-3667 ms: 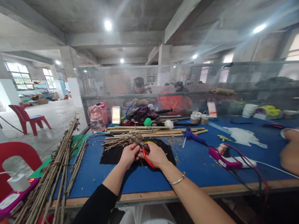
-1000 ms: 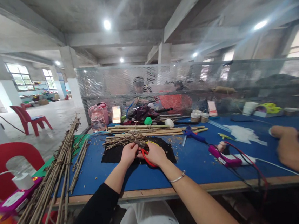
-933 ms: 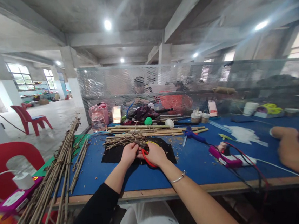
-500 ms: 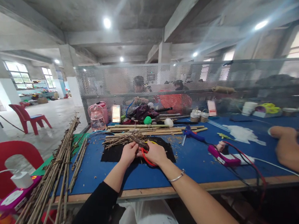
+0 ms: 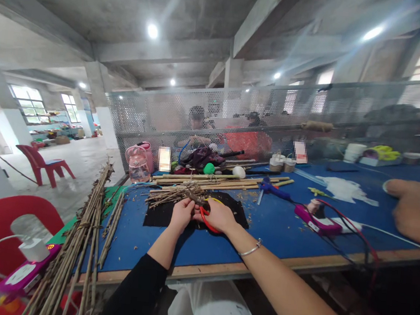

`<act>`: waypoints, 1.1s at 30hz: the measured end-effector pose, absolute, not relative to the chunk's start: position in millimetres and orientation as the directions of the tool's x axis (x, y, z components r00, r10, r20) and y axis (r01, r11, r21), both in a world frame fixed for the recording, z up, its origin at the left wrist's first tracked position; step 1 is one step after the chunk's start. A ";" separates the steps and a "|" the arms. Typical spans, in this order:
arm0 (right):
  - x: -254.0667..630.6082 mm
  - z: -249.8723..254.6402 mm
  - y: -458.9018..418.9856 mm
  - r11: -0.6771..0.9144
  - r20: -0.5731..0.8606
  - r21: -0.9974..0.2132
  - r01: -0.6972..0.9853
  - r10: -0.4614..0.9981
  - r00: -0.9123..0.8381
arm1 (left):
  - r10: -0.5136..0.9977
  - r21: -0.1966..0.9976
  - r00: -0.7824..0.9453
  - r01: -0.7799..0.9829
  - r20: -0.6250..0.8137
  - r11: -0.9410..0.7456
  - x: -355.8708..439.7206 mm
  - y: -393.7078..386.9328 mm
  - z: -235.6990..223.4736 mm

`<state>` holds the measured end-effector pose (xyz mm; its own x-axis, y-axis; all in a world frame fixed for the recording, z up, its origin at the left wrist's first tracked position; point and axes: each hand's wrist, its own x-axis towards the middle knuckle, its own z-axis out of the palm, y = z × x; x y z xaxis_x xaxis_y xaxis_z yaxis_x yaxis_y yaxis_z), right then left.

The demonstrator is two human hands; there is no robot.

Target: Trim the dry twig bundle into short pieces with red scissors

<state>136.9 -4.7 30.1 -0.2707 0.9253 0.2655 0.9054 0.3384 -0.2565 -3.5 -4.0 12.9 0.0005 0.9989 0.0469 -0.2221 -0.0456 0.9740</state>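
Our right hand (image 5: 219,215) grips red-handled cutters (image 5: 205,218) over the black cloth (image 5: 157,218), beside piled twigs (image 5: 167,195). Our left hand (image 5: 181,215) pinches close by, on what we cannot tell; we should keep those fingertips clear of the blades.

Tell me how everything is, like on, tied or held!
Cutters: held, blade opening unclear
Left hand: fingertips pinched together
Right hand: closed on the cutters
Long stick bundle: tied
Left power strip: lit, plug in
Right power strip: plug in
Blue glue gun: not held
Nearest ceiling light: on
Far red chair: upright
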 end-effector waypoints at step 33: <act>138.7 29.5 -1.9 0.296 0.226 -0.196 0.935 0.941 -0.250 | 0.998 0.979 -0.059 -0.204 -0.010 -0.002 -6.0 -5.8 16.4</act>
<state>138.7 -1.9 29.5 -0.2504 0.9414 0.2262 0.9350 0.2957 -0.1959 -6.0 -5.8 16.4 -0.0587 0.9982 -0.0102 -0.2042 -0.0020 0.9789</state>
